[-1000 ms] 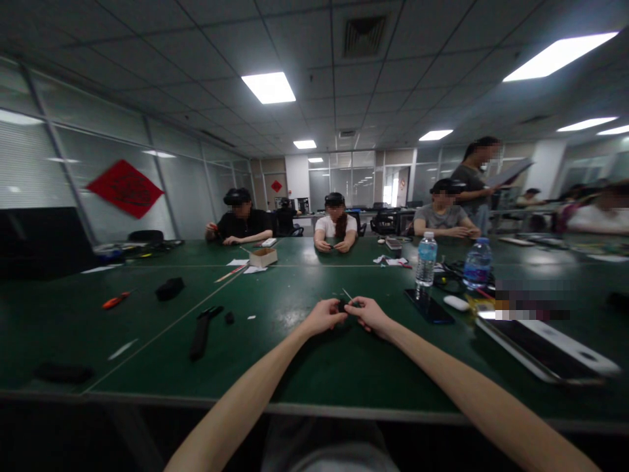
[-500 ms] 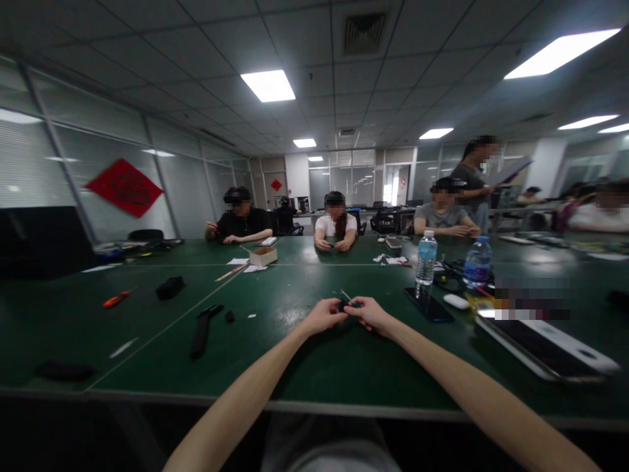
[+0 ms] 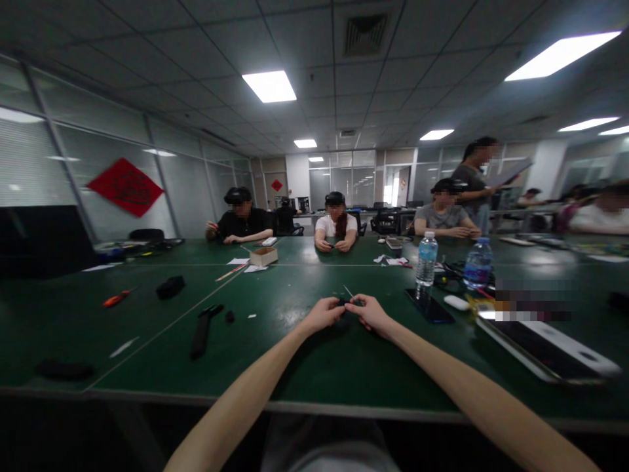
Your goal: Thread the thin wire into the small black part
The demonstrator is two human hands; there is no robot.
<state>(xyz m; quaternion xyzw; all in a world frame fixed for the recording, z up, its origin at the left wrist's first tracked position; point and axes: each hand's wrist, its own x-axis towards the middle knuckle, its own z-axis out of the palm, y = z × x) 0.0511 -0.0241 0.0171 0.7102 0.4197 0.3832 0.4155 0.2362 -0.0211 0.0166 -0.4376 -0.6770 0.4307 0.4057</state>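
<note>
1. Step in hand (judged): fine finger work on small dark piece (image 3: 341,303), between left hand (image 3: 322,315) and right hand (image 3: 372,314), over desk (image 3: 314,380).
2. Left: fingers closed on the piece, itself mostly hidden.
3. Right: narrow pinch on thin rod (image 3: 348,292), free end pointing up and away; whether rod touches piece, cannot tell.
4. Next move probably calls for firm left grip and small, controlled right-finger motion.

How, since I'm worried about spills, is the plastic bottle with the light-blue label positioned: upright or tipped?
Upright: the plastic bottle rests on its base on the green table, cap at the top.
</note>
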